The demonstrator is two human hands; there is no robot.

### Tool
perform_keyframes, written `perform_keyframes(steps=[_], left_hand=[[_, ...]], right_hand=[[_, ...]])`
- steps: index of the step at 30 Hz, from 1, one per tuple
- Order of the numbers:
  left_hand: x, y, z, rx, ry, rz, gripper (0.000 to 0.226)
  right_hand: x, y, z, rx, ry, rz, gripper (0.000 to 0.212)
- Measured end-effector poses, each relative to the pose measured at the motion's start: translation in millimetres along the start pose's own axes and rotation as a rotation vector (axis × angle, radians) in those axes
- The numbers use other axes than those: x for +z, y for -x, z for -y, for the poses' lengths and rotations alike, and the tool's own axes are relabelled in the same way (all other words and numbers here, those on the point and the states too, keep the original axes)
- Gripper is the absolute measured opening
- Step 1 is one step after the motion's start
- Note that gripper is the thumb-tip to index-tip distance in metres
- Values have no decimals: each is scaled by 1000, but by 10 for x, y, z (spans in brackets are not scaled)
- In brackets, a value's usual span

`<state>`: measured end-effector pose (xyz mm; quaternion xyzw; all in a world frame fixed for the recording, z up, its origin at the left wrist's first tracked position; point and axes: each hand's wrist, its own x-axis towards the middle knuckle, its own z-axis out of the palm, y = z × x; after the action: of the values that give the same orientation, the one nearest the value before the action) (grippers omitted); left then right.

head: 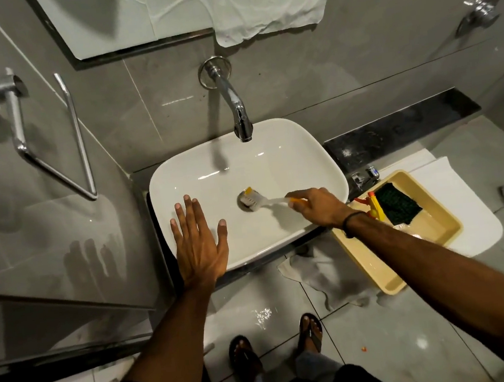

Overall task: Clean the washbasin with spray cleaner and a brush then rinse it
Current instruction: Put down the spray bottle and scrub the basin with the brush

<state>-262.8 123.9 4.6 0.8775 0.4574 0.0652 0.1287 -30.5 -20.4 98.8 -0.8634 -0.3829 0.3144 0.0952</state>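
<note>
Under the wall-mounted chrome tap (236,104), a white washbasin (275,160) is set against the grey tiled wall. To its right, a yellow tray (429,211) is seen, with a dark green scouring pad (398,205) and a yellow-and-red spray nozzle (373,206) in it. The left hand (198,244) is spread flat and released over the basin's front rim. A white brush (253,199) is gripped by the right hand (318,206), its head placed on the drain (243,206).
</note>
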Motion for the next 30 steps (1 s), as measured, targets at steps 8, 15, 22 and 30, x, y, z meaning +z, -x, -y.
perform_keyframes(steps=[8,15,22,30], left_hand=[[0,15,3,5,-10,2,81],[-14,29,-1,5,1,-13,81],[8,24,0,3,16,-30,81],[25,22,18,7,-11,-31,81]], right_hand=[[-58,127,-168,-36,67,81,45],[123,-3,309,-68,24,90,47],[-191,-17,-118,-18,97,100,45],[30,-71,-68,-52,41,108,45]])
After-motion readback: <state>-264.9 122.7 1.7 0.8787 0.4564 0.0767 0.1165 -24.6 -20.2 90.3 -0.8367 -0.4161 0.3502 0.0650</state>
